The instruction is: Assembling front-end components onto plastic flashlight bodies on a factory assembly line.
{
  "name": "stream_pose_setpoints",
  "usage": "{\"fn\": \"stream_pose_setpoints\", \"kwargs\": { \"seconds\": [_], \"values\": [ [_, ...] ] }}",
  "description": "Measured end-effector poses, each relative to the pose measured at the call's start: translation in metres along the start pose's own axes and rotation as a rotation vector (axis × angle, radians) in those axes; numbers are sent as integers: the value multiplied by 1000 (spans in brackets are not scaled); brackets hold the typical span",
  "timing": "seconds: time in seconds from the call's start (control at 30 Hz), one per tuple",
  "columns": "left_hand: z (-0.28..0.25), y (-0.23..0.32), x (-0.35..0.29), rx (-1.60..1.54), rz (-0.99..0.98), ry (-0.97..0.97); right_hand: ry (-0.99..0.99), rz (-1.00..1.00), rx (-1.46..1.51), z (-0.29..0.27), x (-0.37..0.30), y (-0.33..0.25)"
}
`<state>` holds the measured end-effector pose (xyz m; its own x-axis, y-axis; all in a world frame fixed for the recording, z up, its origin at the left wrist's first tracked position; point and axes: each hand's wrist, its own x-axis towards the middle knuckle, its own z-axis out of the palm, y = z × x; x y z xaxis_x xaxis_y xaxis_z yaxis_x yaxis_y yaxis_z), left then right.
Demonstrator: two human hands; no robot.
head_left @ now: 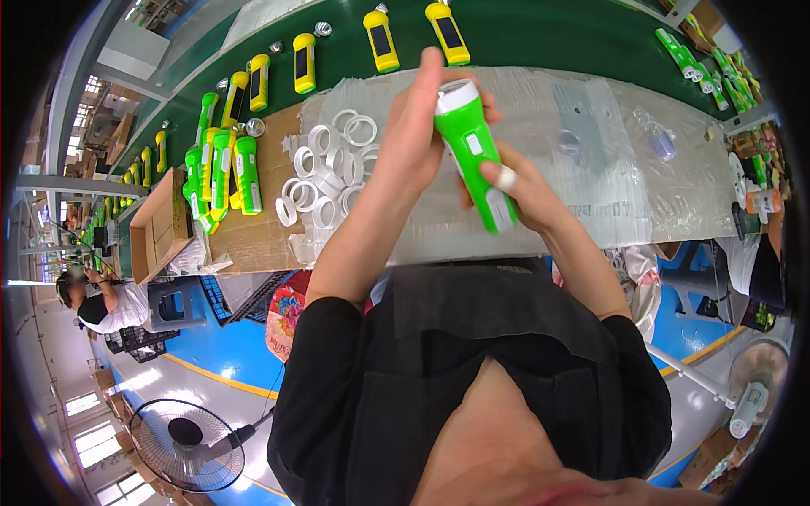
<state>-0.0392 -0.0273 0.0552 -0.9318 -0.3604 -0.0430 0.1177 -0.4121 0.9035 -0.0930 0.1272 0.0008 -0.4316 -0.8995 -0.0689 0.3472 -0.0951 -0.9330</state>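
Note:
Above the bench I hold a green flashlight (469,142) tilted, its white-rimmed head up and its grey-ended handle down. My left hand (419,122) is closed around the head end, thumb pointing up and fingertips showing behind it. Lower down, my right hand (525,184) grips the handle; a white band wraps its thumb. A pile of loose white rings (329,173) lies just left of my left forearm. Farther left, several green and yellow flashlights (221,173) are bunched together on cardboard.
A green conveyor belt (540,38) runs along the far side, carrying yellow flashlights (380,40) with dark panels. Plastic sheeting (591,160) covers the bench. An open cardboard box (160,223) stands at left, a floor fan (186,443) behind. Another person (110,299) sits at far left.

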Motion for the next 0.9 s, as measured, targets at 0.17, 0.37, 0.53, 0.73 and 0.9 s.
{"fn": "stream_pose_setpoints", "kwargs": {
  "seconds": [0.17,0.37,0.53,0.73,0.9],
  "values": [
    [-11,-6,5,1,-29,-62,-127,164,586,-22,0,11],
    [-28,7,18,227,12,-146,-365,265,918,-37,18,21],
    [-69,19,29,799,272,10,-49,235,132,-33,62,1],
    [-139,63,74,983,723,549,559,-356,-1079,-105,198,-17],
    [-211,32,138,1365,766,554,541,169,-1494,-99,295,-35]
  ]
}}
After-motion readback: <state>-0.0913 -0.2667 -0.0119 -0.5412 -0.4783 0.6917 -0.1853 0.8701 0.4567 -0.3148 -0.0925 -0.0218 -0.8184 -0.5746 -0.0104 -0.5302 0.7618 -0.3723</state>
